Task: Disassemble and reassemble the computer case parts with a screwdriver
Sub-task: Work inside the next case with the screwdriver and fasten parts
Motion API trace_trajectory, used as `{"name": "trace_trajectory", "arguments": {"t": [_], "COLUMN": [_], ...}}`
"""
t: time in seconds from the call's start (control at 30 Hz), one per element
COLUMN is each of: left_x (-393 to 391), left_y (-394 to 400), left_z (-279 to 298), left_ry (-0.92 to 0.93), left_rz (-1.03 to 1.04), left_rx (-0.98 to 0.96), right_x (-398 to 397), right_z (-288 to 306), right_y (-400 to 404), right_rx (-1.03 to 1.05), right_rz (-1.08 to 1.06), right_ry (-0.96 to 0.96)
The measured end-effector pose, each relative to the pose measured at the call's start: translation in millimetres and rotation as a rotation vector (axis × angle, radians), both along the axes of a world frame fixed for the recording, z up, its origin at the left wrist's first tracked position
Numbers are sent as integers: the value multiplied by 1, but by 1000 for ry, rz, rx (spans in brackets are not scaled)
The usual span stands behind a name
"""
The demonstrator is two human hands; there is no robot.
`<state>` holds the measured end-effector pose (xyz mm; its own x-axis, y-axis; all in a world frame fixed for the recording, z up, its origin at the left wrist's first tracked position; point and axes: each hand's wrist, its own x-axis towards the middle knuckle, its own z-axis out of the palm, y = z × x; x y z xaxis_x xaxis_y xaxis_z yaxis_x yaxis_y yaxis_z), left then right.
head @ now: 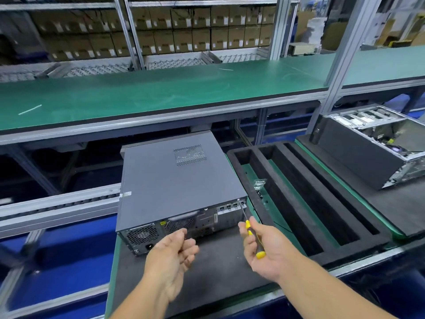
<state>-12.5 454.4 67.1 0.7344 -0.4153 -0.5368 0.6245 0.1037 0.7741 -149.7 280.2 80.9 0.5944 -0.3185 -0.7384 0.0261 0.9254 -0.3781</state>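
Left hand (173,252) hangs in front of the computer case (178,180), fingers loosely curled and holding nothing, while the case lies flat on the dark mat (216,268), rear panel toward the person. Right hand (264,252) grips the yellow-handled screwdriver (251,236), its long axis slanting up and leftward, tip at the case's upper right rear corner. Slotted foam tray (305,192) sits just beside, right.

Screwdriver (252,238) tip at computer case (179,176) corner

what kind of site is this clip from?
Likely a PC assembly or rework line in a factory or warehouse: a green-matted bench, racks of cardboard cartons, and a closed computer case on a foam work pallet.
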Motion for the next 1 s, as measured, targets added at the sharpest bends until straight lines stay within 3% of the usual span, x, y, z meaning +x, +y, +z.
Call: {"name": "trace_trajectory", "arguments": {"t": [0.1, 0.2, 0.27, 0.3, 0.4, 0.43, 0.5, 0.6, 0.63, 0.67, 0.7, 0.77, 0.8, 0.87, 0.93, 1.0], "left_x": [1, 3, 5, 5, 2, 1, -1, 1, 2, 2, 2, 1, 0, -3, -3, -2], "left_y": [7, 12, 15, 17, 19, 19, 18, 18, 18, 18, 18, 18, 18, 18, 19, 22], "left_z": [-7, -8, -6, -6, -6, -6, -4, -3, -4, -4, -4, -5, -5, -5, -5, -4], "left_ry": [-47, -26, -17, -14, 30, 44, 54, 46, 46, 48, 51, 68, 77, 85, 66, 51], "left_rz": [8, 10, 6, 4, 27, 38, 45, 34, 37, 42, 45, 43, 41, 44, 42, 48], "left_rx": [57, 21, -27, -54, -122, -133, -146, -130, -120, -112, -113, -128, -136, -149, -137, -115], "right_x": [1, 5, 6, 4, -1, -2, -2, 1, 3, 3, 3, 1, -1, 1, 6, 10], "right_z": [-1, -10, -14, -13, -3, -2, -5, -21, -22, -21, -18, -9, -6, -4, -10, -7], "right_y": [2, 0, -3, -5, -10, -10, -10, -10, -8, -8, -10, -14, -13, -12, -8, 0], "right_rx": [-481, -975, -928, -788, -91, 1, -125, -824, -939, -919, -732, -160, -19, -151, -590, -761], "right_rz": [164, 152, 114, 97, 21, 3, 65, 218, 210, 198, 180, 100, 61, 89, 133, 104], "right_ry": [257, 480, 421, 361, 45, -17, 28, 422, 463, 456, 383, 110, 32, 80, 300, 338]}}
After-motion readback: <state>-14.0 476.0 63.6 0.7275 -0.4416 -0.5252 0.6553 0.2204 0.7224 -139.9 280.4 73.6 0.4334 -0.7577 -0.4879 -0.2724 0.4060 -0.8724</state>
